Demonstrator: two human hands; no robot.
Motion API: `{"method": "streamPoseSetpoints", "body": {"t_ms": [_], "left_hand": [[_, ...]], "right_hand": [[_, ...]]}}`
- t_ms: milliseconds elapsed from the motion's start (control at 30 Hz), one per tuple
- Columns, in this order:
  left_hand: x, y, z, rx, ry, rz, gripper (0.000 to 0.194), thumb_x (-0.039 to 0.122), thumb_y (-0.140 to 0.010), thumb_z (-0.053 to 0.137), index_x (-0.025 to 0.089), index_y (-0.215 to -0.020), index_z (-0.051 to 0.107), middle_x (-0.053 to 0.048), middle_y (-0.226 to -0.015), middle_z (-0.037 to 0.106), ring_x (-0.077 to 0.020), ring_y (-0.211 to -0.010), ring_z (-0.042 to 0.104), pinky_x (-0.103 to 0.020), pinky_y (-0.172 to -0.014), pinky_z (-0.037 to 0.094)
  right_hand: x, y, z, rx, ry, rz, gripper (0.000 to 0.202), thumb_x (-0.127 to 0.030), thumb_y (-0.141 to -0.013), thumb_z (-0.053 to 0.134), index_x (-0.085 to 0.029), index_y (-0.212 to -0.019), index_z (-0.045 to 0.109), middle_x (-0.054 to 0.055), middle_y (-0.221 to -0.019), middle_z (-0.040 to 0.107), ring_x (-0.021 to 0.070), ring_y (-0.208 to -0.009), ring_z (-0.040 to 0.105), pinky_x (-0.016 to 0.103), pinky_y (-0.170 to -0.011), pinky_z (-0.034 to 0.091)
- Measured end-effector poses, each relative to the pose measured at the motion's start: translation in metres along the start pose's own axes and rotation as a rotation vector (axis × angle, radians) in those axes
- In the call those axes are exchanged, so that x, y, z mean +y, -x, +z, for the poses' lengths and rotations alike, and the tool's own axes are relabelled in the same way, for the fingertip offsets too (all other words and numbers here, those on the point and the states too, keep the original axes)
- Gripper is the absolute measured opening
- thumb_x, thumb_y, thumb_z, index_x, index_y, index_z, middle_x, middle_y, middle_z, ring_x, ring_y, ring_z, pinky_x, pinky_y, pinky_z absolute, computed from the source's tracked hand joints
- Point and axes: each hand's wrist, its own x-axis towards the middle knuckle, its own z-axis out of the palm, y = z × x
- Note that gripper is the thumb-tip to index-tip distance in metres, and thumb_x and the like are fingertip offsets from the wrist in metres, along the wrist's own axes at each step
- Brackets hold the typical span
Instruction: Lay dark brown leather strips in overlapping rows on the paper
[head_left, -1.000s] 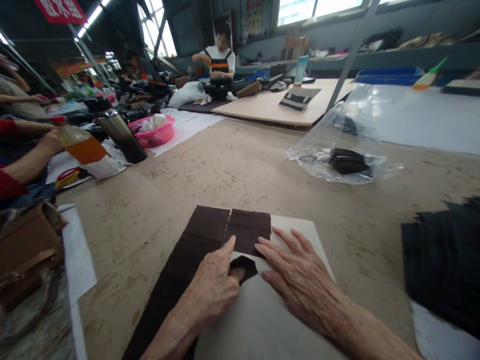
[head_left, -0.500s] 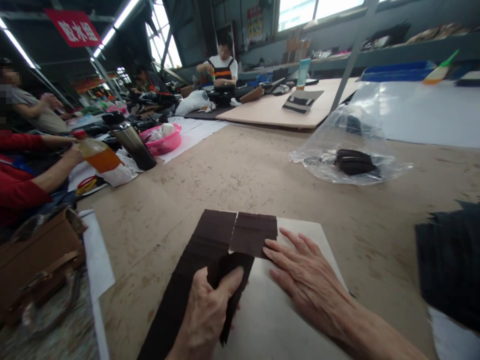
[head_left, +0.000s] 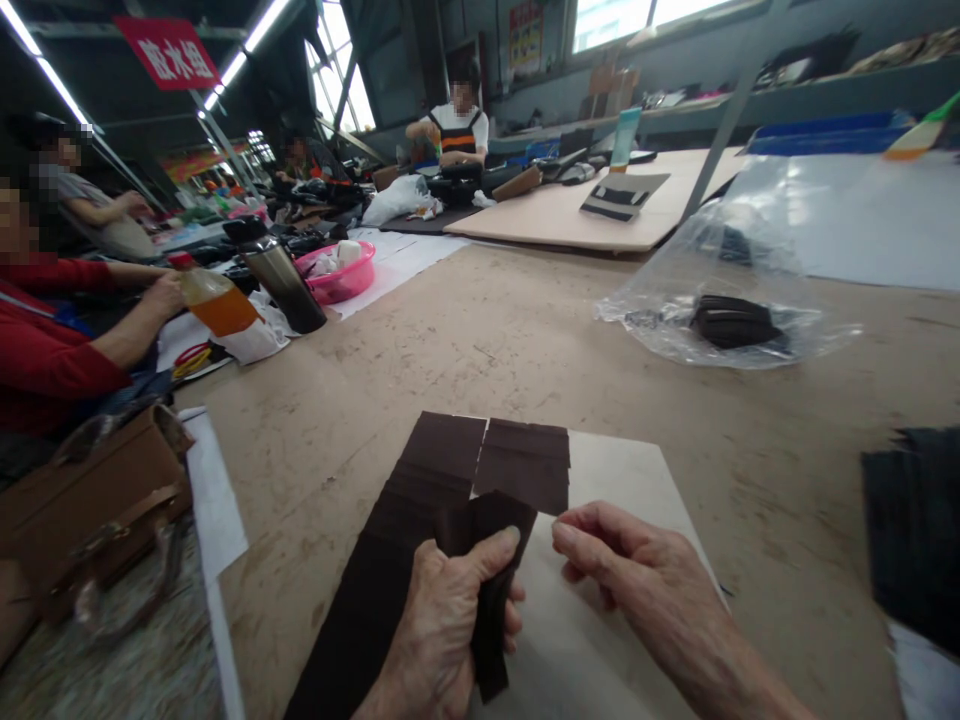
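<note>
My left hand [head_left: 457, 610] is closed round a small stack of dark brown leather-like pieces [head_left: 495, 600], its thumb pressed on top. Just right of their upper corner, my right hand [head_left: 630, 570] is drawn into a pinch, thumb against forefinger. Anything between those fingertips is hidden or too small to make out. Beneath both hands lies a pale flat board [head_left: 622, 465]. Dark brown pieces [head_left: 390, 540] cover its left side in overlapping rows, and another brown piece [head_left: 525, 460] lies flat at its top, beyond my hands.
A clear plastic bag [head_left: 667, 290] with dark strips stands at the back right. Dark sheets [head_left: 915, 530] are stacked at the right edge. A brown handbag [head_left: 97, 510] sits at left, near a bottle [head_left: 225, 310], a flask [head_left: 281, 280] and a pink basin [head_left: 345, 275]. Co-workers sit beyond.
My right hand has lifted from lying spread on the board and closed into a pinch near the held stack. The left hand has tilted the stack up slightly. The view has shifted a little left.
</note>
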Motion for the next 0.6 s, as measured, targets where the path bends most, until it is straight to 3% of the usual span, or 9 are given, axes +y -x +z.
{"method": "streamPoseSetpoints", "body": {"t_ms": [100, 200, 467, 600], "left_hand": [[-0.001, 0.003, 0.001, -0.021, 0.002, 0.004, 0.032, 0.041, -0.061, 0.068, 0.010, -0.058, 0.058, 0.001, -0.040, 0.053, -0.0065, -0.029, 0.044, -0.016, -0.030, 0.033], [-0.002, 0.006, 0.003, -0.070, 0.004, 0.016, 0.032, 0.040, -0.058, 0.070, 0.010, -0.059, 0.060, 0.001, -0.040, 0.051, -0.0071, -0.030, 0.044, -0.017, -0.030, 0.033], [-0.001, 0.007, 0.002, -0.111, 0.123, 0.041, 0.033, 0.040, -0.070, 0.060, 0.007, -0.069, 0.062, -0.003, -0.048, 0.056, -0.0098, -0.037, 0.049, -0.021, -0.037, 0.041], [0.000, 0.008, 0.000, -0.062, 0.159, 0.057, 0.026, 0.033, -0.070, 0.061, 0.007, -0.074, 0.060, -0.004, -0.048, 0.058, -0.0130, -0.040, 0.052, -0.026, -0.041, 0.046]], "right_hand": [[-0.009, 0.001, 0.009, -0.101, -0.240, 0.144, 0.027, -0.042, -0.070, 0.055, -0.016, -0.063, 0.055, 0.000, -0.056, 0.058, 0.0100, -0.048, 0.050, 0.019, -0.041, 0.032], [-0.013, -0.001, 0.014, -0.081, -0.379, 0.175, 0.026, -0.037, -0.065, 0.061, -0.015, -0.055, 0.050, -0.004, -0.046, 0.051, 0.0056, -0.040, 0.042, 0.017, -0.039, 0.027], [-0.013, -0.005, 0.017, -0.071, -0.435, 0.220, 0.020, -0.026, -0.066, 0.056, -0.015, -0.052, 0.048, -0.006, -0.039, 0.045, 0.0030, -0.035, 0.034, 0.017, -0.037, 0.021], [-0.010, -0.007, 0.017, -0.061, -0.448, 0.236, 0.030, -0.037, -0.072, 0.052, -0.015, -0.052, 0.048, -0.004, -0.039, 0.045, 0.0042, -0.035, 0.033, 0.018, -0.038, 0.023]]}}
